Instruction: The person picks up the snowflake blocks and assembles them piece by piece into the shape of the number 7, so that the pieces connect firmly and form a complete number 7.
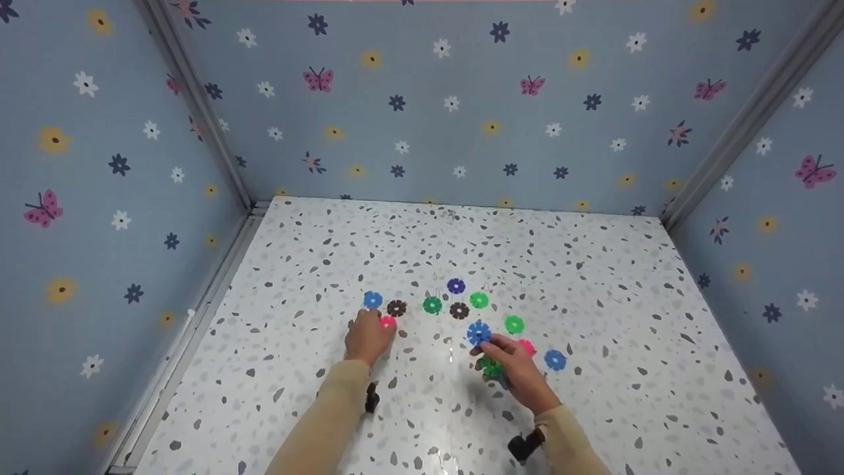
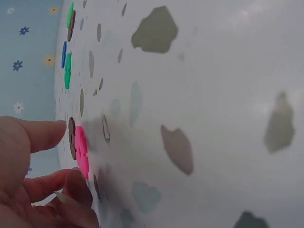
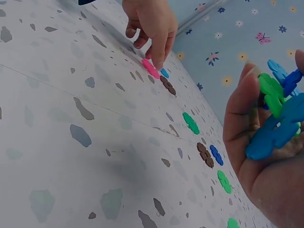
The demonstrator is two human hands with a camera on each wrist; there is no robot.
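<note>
My left hand is over the table at a pink flower-shaped disc. In the left wrist view its thumb and fingers are spread apart, with fingertips right at the edge of the pink disc, which lies flat. A brown disc and a blue disc lie just beyond that hand. My right hand grips a cluster of joined notched plastic discs, with a blue disc on top and a green disc lower down. In the right wrist view, blue discs and a green disc interlock between the curled fingers.
Across the middle of the speckled white table lie loose discs: dark green, dark blue, brown and bright green. Near my right hand are green, pink and blue discs. Patterned walls enclose the table.
</note>
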